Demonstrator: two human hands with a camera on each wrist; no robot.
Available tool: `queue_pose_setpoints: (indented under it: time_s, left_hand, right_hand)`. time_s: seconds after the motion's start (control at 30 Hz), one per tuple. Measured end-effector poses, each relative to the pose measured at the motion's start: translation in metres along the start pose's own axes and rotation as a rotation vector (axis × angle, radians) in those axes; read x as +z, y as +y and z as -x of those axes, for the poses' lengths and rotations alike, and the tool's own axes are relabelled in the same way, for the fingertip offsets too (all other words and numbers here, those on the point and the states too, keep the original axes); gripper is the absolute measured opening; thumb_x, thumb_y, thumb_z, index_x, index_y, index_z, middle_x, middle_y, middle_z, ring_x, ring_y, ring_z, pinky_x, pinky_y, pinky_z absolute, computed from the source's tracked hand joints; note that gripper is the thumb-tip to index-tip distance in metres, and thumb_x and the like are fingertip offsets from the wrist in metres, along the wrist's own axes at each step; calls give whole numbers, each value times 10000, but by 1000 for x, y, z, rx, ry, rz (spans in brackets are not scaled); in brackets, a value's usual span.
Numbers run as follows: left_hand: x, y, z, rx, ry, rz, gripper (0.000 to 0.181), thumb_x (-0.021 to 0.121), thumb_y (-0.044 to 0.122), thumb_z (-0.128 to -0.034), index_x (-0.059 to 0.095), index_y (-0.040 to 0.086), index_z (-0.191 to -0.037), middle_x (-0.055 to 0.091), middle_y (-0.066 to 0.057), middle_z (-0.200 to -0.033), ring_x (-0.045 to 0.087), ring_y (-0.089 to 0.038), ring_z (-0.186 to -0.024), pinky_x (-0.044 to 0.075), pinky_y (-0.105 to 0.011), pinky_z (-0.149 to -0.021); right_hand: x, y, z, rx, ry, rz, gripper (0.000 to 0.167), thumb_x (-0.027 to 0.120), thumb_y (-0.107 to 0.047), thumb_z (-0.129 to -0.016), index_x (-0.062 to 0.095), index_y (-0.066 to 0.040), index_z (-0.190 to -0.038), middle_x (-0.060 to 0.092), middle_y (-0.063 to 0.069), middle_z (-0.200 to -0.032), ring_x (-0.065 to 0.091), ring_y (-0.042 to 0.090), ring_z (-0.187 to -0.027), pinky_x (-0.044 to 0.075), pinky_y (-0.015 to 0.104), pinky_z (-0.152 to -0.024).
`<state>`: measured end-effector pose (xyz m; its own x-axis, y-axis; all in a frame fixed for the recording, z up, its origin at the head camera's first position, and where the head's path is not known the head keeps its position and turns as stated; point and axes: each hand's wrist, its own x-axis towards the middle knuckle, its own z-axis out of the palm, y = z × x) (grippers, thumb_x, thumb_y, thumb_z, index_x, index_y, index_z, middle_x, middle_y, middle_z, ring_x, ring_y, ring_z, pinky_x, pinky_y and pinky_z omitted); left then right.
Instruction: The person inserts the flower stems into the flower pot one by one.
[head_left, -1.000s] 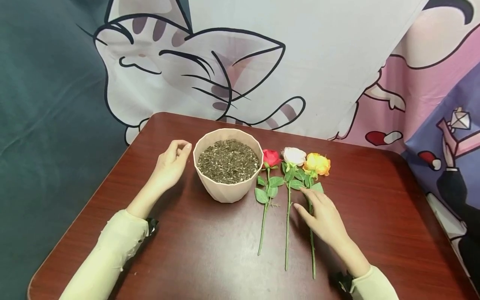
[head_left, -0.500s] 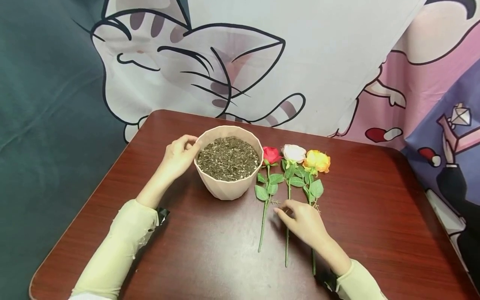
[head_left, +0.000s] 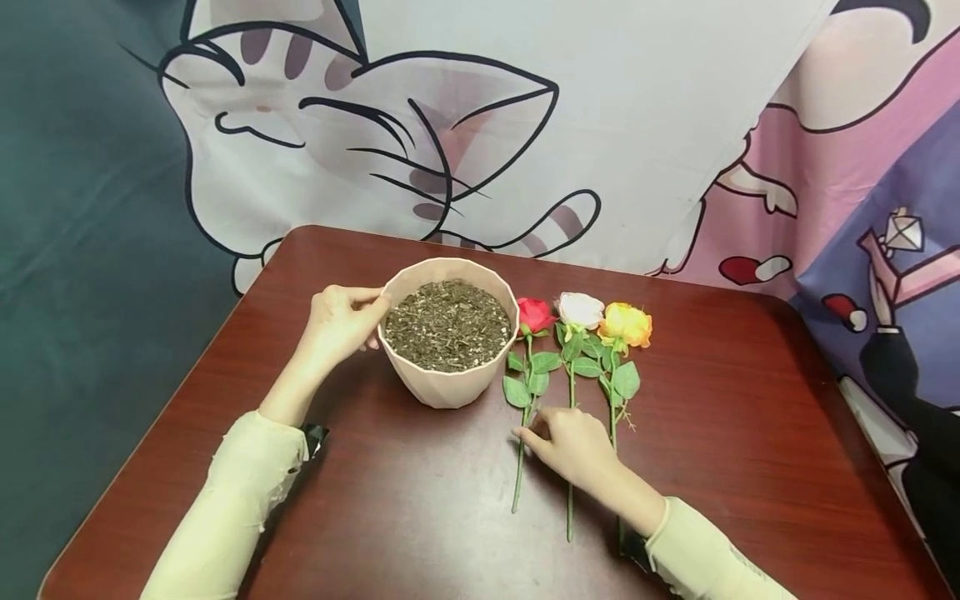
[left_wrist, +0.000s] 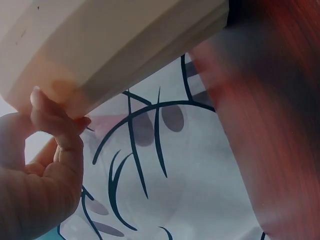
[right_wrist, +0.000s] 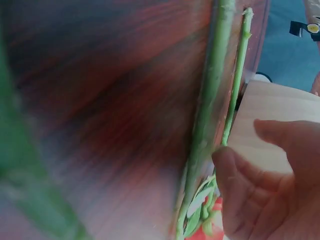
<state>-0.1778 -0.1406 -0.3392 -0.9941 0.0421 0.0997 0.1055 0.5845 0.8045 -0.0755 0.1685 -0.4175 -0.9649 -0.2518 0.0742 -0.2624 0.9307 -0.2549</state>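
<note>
My left hand (head_left: 337, 325) grips the rim of a beige faceted flowerpot (head_left: 442, 390) filled with dark soil (head_left: 450, 325). The left wrist view has the thumb and fingers of this hand (left_wrist: 50, 160) pinching the pot wall (left_wrist: 100, 45). Right of the pot lie three roses side by side, stems toward me: a red rose (head_left: 535, 315), a white rose (head_left: 580, 310) and a yellow rose (head_left: 626, 325). My right hand (head_left: 576, 446) hovers across the white rose's stem, fingertips at the red rose's stem (right_wrist: 236, 90). Thumb and forefinger stand apart in the right wrist view.
Everything stands on a reddish-brown wooden table (head_left: 735, 417) with rounded corners. A cloth backdrop (head_left: 637, 125) with cartoon cat drawings hangs right behind it. A teal cloth (head_left: 75, 292) covers the left side.
My left hand has moved right onto the pot's rim and taken hold of it. The right hand has swept left from the yellow rose, over the white one, to the red rose's stem.
</note>
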Motion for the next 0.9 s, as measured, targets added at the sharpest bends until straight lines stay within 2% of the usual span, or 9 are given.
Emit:
queue_pose_setpoints:
  time_s: [0.17,0.37,0.5,0.63,0.73,0.9]
  left_hand:
    - [-1,-1,2,9,0,-23,333,568,261,-884,677,99,-1153,540,34,-414,539,-128,-353,422,-243,-385]
    - [2,-1,5,28,20,-29,307,569,273,-887,696,131,-1127,539,31,-415,558,-194,-374,401,-245,-382]
    - [2,-4,6,21,20,6,314,570,275,-891,689,122,-1139,551,6,-432,571,-251,-390,427,-256,-361]
    - [2,-7,7,25,21,36,325,574,270,-894,679,101,-1150,555,-6,-439,573,-261,-393,449,-264,-356]
    - [2,-8,5,40,24,54,317,574,259,-897,683,87,-1140,556,-9,-440,569,-220,-382,452,-248,-359]
    - [3,-10,4,71,27,81,307,570,236,-907,683,56,-1128,558,-21,-437,552,-139,-362,443,-207,-355]
  right_hand:
    - [3,-7,-8,99,-119,38,441,661,-531,-785,461,-198,-577,469,-27,-510,528,215,-492,390,374,-409]
    - [0,-11,-17,117,-201,7,390,703,-352,-804,484,-174,-536,484,-24,-508,485,165,-482,427,380,-446]
    - [-2,-11,-19,107,-211,-46,344,727,-270,-785,525,-179,-521,499,-56,-498,468,126,-484,427,352,-478]
    - [-1,-9,-20,112,-197,-51,328,715,-264,-785,527,-188,-528,501,-71,-510,474,120,-511,433,361,-525]
    - [0,-7,-20,125,-187,-70,334,700,-255,-790,518,-183,-521,479,-84,-467,467,118,-488,417,338,-501]
    - [-4,-1,-20,139,-194,-215,257,687,-154,-801,597,-152,-560,503,-91,-408,487,82,-392,408,257,-442]
